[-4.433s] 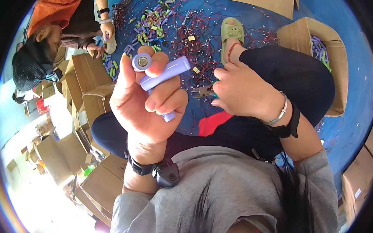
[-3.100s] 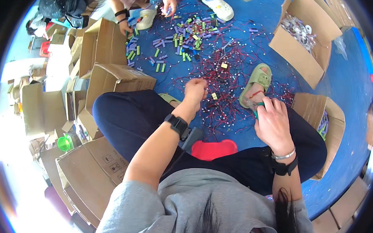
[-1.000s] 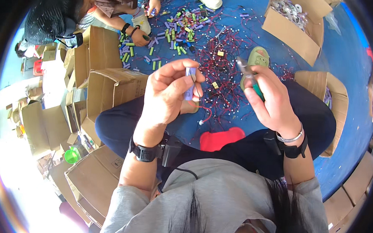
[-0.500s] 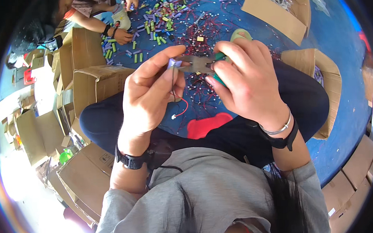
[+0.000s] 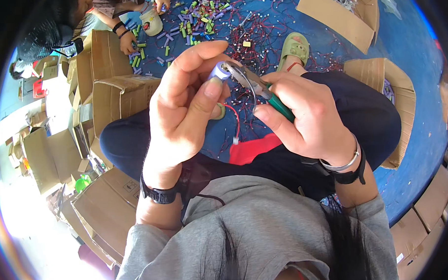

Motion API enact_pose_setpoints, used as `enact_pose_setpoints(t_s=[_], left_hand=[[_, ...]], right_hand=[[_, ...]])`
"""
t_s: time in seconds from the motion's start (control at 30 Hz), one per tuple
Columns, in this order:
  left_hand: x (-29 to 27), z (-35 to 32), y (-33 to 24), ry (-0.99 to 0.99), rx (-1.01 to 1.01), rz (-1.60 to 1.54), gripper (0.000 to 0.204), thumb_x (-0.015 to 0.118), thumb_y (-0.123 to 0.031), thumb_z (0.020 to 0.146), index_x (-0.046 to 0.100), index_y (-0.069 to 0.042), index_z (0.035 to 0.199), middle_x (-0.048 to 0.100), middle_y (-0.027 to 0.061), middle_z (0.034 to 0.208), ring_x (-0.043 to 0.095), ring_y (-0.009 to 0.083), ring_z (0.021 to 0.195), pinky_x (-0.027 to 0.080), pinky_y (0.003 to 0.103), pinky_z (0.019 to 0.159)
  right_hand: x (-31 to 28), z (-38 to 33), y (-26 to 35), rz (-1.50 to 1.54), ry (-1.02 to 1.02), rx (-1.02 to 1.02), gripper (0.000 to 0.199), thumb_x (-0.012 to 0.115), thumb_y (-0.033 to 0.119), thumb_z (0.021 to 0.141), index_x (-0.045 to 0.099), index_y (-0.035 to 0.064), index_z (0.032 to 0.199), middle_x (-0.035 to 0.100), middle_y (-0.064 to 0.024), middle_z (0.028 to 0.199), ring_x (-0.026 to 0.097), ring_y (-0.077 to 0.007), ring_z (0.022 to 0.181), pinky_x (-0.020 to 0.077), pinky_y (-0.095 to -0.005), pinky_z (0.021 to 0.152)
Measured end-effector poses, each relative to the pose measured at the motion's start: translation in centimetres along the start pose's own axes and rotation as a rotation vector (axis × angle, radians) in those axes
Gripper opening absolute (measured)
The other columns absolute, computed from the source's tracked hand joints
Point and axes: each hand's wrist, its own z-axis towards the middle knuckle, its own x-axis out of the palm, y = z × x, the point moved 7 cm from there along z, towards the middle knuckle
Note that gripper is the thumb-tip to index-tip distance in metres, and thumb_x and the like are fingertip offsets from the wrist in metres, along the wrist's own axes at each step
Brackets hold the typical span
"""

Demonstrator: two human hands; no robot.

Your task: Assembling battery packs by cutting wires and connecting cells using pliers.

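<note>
Between the thumb and fingers of my left hand (image 5: 181, 104) is a purple battery cell (image 5: 218, 72), one end turned toward the right. A red wire (image 5: 238, 120) with a small white connector (image 5: 236, 140) dangles below that hand. My right hand (image 5: 307, 115) grips green-handled pliers (image 5: 280, 108). Their metal jaws are at the cell's end, where a dark wire (image 5: 252, 92) curves down beside them. Whether the jaws are closed on the wire or the cell's tab is too small to tell.
Loose green and purple cells (image 5: 200, 17) and cut red-black wires (image 5: 264, 30) litter the blue floor ahead. Cardboard boxes (image 5: 121, 101) stand at the left, another box (image 5: 397, 92) at the right. Farther off, a co-worker's hand (image 5: 127, 42) reaches among cells. Red material (image 5: 254, 150) lies between my legs.
The pliers have swung from level to slanting, handles down to the right, with their jaws at the cell's end. The cell has tilted, its end now facing them. The co-worker's hand has shifted left.
</note>
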Motion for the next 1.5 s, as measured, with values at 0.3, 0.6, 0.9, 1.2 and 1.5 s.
enact_pose_setpoints(t_s=[0.3,0.6,0.9,1.2,1.5], left_hand=[[0.6,0.3,-0.1,0.042,0.085,-0.019,0.032,0.046,-0.003,0.091,0.034,-0.002,0.120,0.055,0.0185,0.106,0.051,0.0153,0.079,0.043,0.026,0.073],[2.6,1.9,-2.3,0.136,0.196,-0.308,0.039,0.056,-0.013,0.089,0.035,0.001,0.119,0.057,0.0178,0.100,0.056,0.0172,0.070,0.047,0.028,0.066],[1.0,0.7,-3.0,0.110,0.285,-0.109,0.029,0.054,-0.008,0.089,0.038,-0.001,0.113,0.057,0.0211,0.102,0.055,0.0174,0.073,0.048,0.028,0.070],[-5.3,-1.7,0.3,-0.308,0.068,0.078,0.031,0.048,0.002,0.089,0.040,0.005,0.119,0.059,0.0168,0.102,0.060,0.0189,0.087,0.048,0.030,0.080],[-5.6,1.6,3.5,-0.326,-0.014,-0.665,0.029,0.047,-0.010,0.092,0.045,-0.001,0.120,0.056,0.0166,0.112,0.058,0.0214,0.094,0.049,0.033,0.082]], right_hand=[[1.1,-1.7,-2.0,1.035,0.392,0.496,0.033,0.055,0.029,0.089,0.056,-0.0013,0.076,0.058,-0.0038,0.069,0.050,-0.0081,0.053,0.0381,-0.0251,0.047],[1.3,-2.3,-1.4,1.725,0.468,0.506,0.046,0.057,0.040,0.086,0.043,0.0017,0.067,0.052,-0.0206,0.069,0.053,-0.0238,0.054,0.0460,-0.0332,0.045],[2.0,-2.2,-0.1,1.857,0.423,0.514,0.042,0.054,0.041,0.088,0.043,0.0042,0.070,0.053,-0.0163,0.074,0.052,-0.0226,0.054,0.0464,-0.0334,0.048],[1.6,-2.0,-2.7,0.690,0.464,0.481,0.031,0.059,0.027,0.086,0.052,0.0018,0.069,0.055,-0.0078,0.068,0.055,-0.0176,0.057,0.0417,-0.0312,0.052],[-2.1,-0.3,-3.7,-0.063,0.055,0.182,0.020,0.066,0.018,0.076,0.055,0.0006,0.073,0.056,-0.0145,0.082,0.057,-0.0299,0.080,0.0440,-0.0358,0.066]])
